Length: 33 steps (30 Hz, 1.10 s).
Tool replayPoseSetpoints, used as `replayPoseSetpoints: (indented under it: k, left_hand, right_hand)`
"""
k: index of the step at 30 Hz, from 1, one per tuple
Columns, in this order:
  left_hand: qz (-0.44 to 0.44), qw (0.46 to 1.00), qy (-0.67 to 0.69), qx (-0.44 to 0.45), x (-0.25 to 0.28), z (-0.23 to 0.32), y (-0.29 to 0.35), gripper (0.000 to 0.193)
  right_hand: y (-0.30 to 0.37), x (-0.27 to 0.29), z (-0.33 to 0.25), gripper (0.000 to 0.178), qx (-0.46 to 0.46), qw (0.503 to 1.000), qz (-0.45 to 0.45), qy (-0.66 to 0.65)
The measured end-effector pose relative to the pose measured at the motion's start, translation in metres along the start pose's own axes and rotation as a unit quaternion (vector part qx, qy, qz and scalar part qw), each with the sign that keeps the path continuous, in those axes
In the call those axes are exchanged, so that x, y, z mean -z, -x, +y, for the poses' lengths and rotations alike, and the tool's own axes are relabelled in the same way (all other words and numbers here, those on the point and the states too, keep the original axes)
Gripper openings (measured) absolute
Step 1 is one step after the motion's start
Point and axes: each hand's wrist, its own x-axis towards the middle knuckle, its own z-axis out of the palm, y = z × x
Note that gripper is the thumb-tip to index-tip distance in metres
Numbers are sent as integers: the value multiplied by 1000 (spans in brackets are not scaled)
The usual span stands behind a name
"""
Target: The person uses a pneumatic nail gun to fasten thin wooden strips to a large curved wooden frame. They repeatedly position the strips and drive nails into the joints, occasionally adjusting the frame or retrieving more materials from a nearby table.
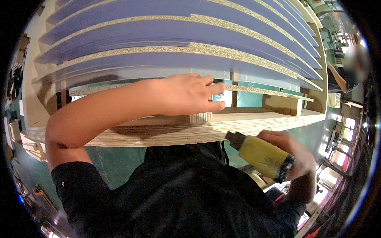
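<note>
My left hand [190, 94] reaches across the front of a wooden frame, its fingers bent over a small plywood block [203, 118] that stands at the front rail [166, 137]. The upper part of the block is hidden under the hand. A narrow chipboard strip [266, 92] passes by the fingertips. In front of the rail, at the right, my right hand [299, 158] is closed around a yellow power tool [264, 155] with a dark nose. The tool tilts up and leftward, its nose just short of the rail and apart from it. Motion blurs this hand somewhat.
Several blue-faced chipboard panels [131, 35] stand in rows beyond my left hand, between the frame's side walls [33, 87]. A green floor [250, 99] shows through the frame. Another person's arm [336, 77] is at the far right, near stacked timber and racks.
</note>
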Motion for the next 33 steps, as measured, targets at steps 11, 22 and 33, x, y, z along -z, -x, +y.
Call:
replayPoseSetpoints:
  k: [11,22,33]
  left_hand:
    - [70,983,126,110,4,30,69,72]
    - [65,984,112,123,-5,29,68,74]
    - [39,984,131,113,2,26,68,83]
  right_hand:
    - [-96,12,-34,58,-15,984,-119,133]
    - [-105,5,-24,57,36,982,-118,142]
    - [-92,9,-15,53,12,984,-106,143]
